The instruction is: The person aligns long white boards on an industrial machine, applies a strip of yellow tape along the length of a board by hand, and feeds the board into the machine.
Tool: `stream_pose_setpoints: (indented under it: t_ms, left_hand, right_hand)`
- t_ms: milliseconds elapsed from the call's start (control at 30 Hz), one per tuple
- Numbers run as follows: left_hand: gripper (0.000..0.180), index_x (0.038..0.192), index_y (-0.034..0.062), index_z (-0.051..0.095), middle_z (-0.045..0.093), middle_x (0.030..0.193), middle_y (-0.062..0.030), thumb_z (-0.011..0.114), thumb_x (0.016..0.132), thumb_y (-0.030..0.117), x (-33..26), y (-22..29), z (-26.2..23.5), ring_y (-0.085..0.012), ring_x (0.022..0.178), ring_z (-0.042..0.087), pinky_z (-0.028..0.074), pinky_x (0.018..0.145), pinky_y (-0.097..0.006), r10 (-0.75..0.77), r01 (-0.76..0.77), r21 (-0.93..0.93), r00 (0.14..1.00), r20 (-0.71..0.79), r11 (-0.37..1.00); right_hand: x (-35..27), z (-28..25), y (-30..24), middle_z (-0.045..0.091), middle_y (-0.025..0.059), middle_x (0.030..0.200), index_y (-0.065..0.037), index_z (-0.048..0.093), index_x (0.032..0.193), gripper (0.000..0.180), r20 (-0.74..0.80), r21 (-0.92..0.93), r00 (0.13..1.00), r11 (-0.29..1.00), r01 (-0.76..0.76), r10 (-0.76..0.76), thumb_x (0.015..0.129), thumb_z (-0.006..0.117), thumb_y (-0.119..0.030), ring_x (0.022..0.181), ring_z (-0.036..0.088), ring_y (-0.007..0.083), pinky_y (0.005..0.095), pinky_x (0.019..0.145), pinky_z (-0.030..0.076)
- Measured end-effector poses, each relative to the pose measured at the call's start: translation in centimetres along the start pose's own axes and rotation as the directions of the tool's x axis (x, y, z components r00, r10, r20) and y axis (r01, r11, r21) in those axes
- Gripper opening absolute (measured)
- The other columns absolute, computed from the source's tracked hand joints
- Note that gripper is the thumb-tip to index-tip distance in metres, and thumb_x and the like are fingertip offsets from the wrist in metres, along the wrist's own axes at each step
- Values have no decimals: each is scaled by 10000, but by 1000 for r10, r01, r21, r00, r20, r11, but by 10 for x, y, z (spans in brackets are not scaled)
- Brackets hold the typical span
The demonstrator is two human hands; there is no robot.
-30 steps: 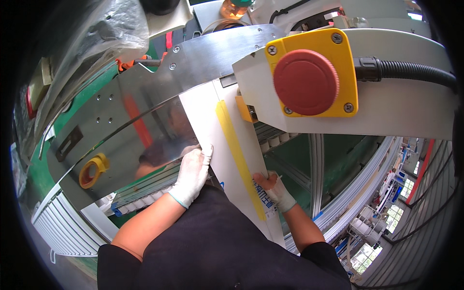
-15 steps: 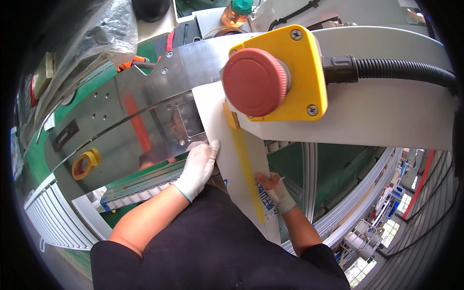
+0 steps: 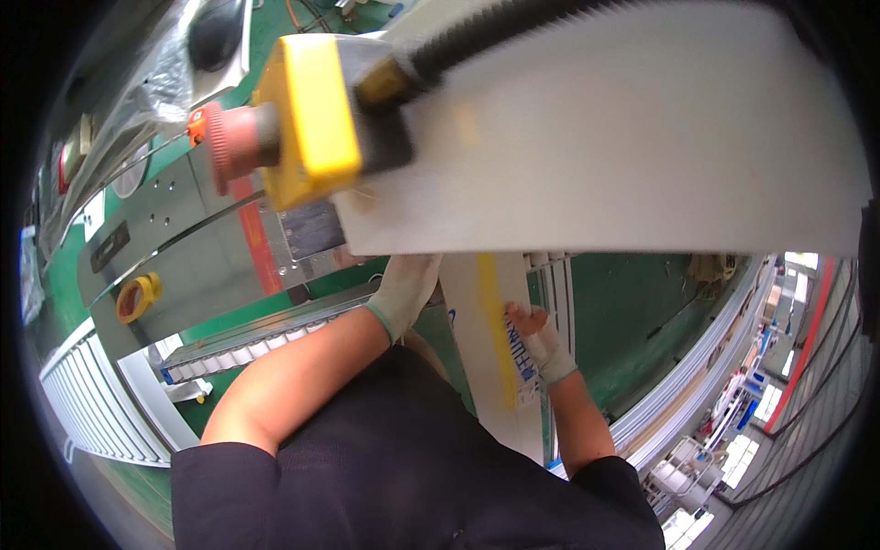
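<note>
roller conveyor (image 3: 87, 403): far left, white rollers, curving along the lower-left edge.
yellow tape roll (image 3: 137, 296): on the grey metal machine panel (image 3: 197, 266), left of centre.
red strip (image 3: 257, 238): running down the same panel, just right of the tape roll.
plastic wrap (image 3: 147, 82): clear, bunched, top left.
red button (image 3: 234, 142): mushroom type, on a yellow box (image 3: 307, 115), top centre, very close to the camera, blurred.
left hand (image 3: 403, 289): white glove, flat on the left edge of the white panel, fingers partly hidden under the grey housing (image 3: 605, 137); pressing, not closed round it.
white panel (image 3: 481, 367): long, narrow, yellow stripe down its length, between both hands, upper end under the housing.
right hand (image 3: 541, 339): white glove, fingertips gripping the panel's right edge at the blue markings.
</note>
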State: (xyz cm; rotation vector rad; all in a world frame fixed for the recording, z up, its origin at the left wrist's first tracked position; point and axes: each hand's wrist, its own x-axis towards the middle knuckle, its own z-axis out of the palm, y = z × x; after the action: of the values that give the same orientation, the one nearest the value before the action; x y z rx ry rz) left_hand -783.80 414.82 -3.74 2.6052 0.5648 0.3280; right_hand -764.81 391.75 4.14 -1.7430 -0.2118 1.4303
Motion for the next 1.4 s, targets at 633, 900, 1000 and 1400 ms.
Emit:
stream_pose_setpoints:
  t_ms: [633,900,1000,1400]
  left_hand:
    - [655,1263,-65,613,733,1177,-235,439,1119,550,158,69,76,-365,1124,710,549,981,-489,-113,273,-531,942,315,802]
    - [751,1573,-44,425,547,1543,-274,666,1006,385,1,45,-40,-435,1358,581,489,1101,-526,79,-157,188,927,368,970]
    - [755,1567,-46,405,570,1497,-281,699,973,315,-18,34,-49,-441,1286,625,525,1047,-519,78,-166,221,931,357,961]
    - [757,1570,-65,382,599,1427,-297,689,969,277,-14,36,-36,-465,1224,645,543,1021,-525,62,-173,292,933,354,941]
  right_hand:
    - [59,-172,-66,676,203,1388,17,565,1496,847,-460,-638,850,761,-115,-257,960,739,-615,1272,658,280,371,1060,520]
    - [72,-168,-60,590,109,1534,-117,613,1423,453,-450,-889,414,353,-291,-791,1042,586,-360,1479,488,270,447,1215,382]
    - [88,-196,-68,585,88,1519,-136,622,1369,395,-525,-850,374,454,-265,-764,1015,580,-306,1463,484,247,484,1211,363]
    - [128,-82,-44,425,227,1667,60,512,1535,755,-602,-779,276,626,3,-750,1010,619,-472,1587,316,414,559,1310,255]
